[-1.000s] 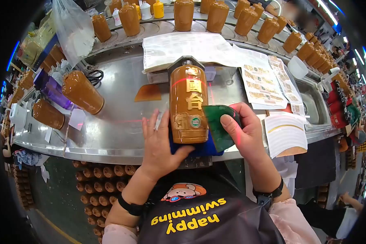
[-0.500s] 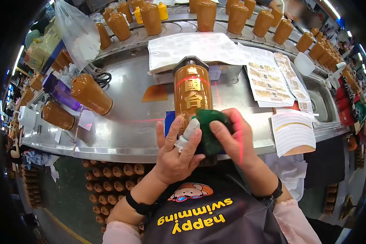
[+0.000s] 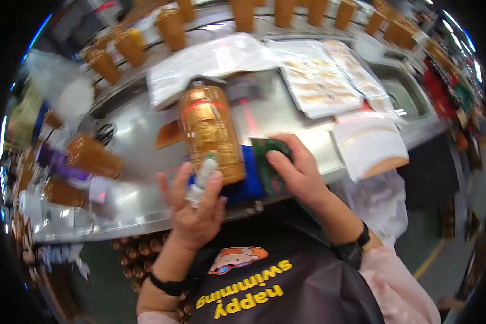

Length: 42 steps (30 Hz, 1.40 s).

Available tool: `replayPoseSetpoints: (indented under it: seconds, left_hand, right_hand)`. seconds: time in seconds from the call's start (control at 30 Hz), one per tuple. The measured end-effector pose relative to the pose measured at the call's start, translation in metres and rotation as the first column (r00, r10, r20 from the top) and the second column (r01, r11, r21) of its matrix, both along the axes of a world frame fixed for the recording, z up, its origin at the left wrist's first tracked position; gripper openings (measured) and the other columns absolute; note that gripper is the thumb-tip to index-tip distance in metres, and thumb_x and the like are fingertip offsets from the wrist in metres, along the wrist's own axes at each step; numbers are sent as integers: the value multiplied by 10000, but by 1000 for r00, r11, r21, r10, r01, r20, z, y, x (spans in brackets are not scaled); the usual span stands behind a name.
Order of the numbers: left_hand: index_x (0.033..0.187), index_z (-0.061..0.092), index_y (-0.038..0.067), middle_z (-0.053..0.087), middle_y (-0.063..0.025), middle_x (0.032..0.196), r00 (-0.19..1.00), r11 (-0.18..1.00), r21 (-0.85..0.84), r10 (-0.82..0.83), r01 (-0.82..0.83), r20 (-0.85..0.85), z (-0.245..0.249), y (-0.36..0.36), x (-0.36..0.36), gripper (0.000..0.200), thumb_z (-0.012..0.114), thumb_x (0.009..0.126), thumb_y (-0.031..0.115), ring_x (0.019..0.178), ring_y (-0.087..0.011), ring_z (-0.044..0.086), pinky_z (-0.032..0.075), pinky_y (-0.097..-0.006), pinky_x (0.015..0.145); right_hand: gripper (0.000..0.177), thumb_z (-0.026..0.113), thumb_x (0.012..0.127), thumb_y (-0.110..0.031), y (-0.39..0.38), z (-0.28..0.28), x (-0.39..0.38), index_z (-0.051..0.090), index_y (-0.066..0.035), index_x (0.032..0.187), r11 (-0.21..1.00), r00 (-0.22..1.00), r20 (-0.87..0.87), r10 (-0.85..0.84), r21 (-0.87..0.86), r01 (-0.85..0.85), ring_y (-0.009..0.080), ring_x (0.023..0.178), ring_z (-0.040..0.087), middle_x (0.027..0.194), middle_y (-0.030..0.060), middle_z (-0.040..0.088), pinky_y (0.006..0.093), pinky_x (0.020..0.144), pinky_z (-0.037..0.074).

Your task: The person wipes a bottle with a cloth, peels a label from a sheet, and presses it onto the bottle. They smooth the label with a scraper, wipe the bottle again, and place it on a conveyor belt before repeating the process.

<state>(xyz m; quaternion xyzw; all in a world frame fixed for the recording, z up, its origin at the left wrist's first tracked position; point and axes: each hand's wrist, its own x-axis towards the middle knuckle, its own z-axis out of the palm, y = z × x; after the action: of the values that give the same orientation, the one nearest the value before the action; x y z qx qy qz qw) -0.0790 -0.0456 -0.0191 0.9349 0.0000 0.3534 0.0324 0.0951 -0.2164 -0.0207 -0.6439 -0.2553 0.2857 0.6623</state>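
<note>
A glossy brown bottle (image 3: 210, 127) with gold lettering lies on its back on the worktop, its neck away from me and its base over a blue cloth (image 3: 254, 170). My left hand (image 3: 194, 210) is at the bottle's lower left, fingers spread, with a white wrapping (image 3: 202, 178) on one finger. That finger overlaps the bottle; blur hides whether it touches. To the right of the bottle, my right hand (image 3: 302, 173) pinches a dark green flexible pad (image 3: 262, 156) between thumb and fingers. The pad is apart from the bottle and hangs over the blue cloth.
White sheets (image 3: 210, 56) lie behind the bottle, and printed label sheets (image 3: 318, 81) to the right. Curved white papers (image 3: 370, 143) sit near a sink (image 3: 410, 89). Two brown bottles (image 3: 94, 156) lie at left; more line the rear conveyor. A brown flat piece (image 3: 169, 135) rests beside the bottle.
My right hand has drawn the green pad off the bottle's lower part to the right, uncovering blue cloth. My left hand's fingers have spread more. The whole view has swung and blurred.
</note>
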Motion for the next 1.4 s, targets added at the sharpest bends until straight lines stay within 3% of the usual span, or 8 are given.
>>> replayPoseSetpoints:
  seconds: [0.03,0.17,0.3,0.4,0.67,0.87,1.0,1.4]
  left_hand:
    - [1288,599,99,538,-198,1306,1000,995,96,-22,21,3,6,1,7,429,654,866,150,1311,-349,449,150,-616,1162]
    - [1218,653,165,545,-162,1285,996,962,260,-92,87,7,14,0,27,384,668,838,115,1292,-302,459,150,-598,1173]
    - [1271,601,81,589,-120,1299,995,993,84,-88,84,38,4,-3,26,394,621,879,124,1291,-329,461,142,-565,1175]
    - [1371,490,36,530,-145,1386,997,999,-6,-37,38,70,-4,-3,22,496,601,897,134,1326,-350,415,153,-532,1174]
    - [1433,409,7,424,-138,1489,986,920,-379,140,-95,93,-26,0,12,606,617,944,299,1373,-367,348,211,-443,1159]
    - [1434,427,35,487,-116,1449,982,982,45,185,-184,-37,5,8,6,627,609,942,380,1397,-361,346,163,-542,1160]
    - [1418,448,47,504,-110,1436,992,989,83,125,-125,1,3,8,14,585,595,951,366,1386,-365,377,139,-587,1155]
    - [1458,382,34,442,-142,1477,990,972,-193,142,-134,28,-15,4,12,623,596,962,344,1402,-357,340,189,-499,1170]
  right_hand:
    - [326,566,964,-121,-4,-3,4,522,-11,1267,997,925,371,-74,35,66,136,962,590,1045,76,627,276,862,473]
    - [362,497,838,76,-55,7,34,621,-9,1168,992,665,738,-116,55,111,305,1166,576,1323,198,565,356,977,459]
    - [444,510,771,124,-141,-20,98,682,-58,1137,742,291,956,39,-222,632,375,1240,513,1368,196,530,403,1001,446]
    - [333,574,809,-23,-157,-30,107,699,-115,1104,476,272,933,236,-355,805,341,1266,480,1343,171,555,454,909,477]
    - [309,646,857,-127,-163,-35,135,703,-169,1157,781,372,919,130,-327,533,334,1265,460,1305,127,579,448,952,462]
    - [456,713,857,-166,-149,-11,127,622,-170,1304,790,579,762,290,-532,304,365,1332,380,1450,148,425,428,1101,361]
    - [568,748,825,-216,-140,-8,138,563,-208,1361,800,510,776,371,-546,249,384,1345,358,1483,149,371,456,1100,358]
    - [208,733,830,-150,-120,-15,184,650,-90,1011,816,540,773,332,-523,247,263,1133,497,1217,103,484,346,914,477]
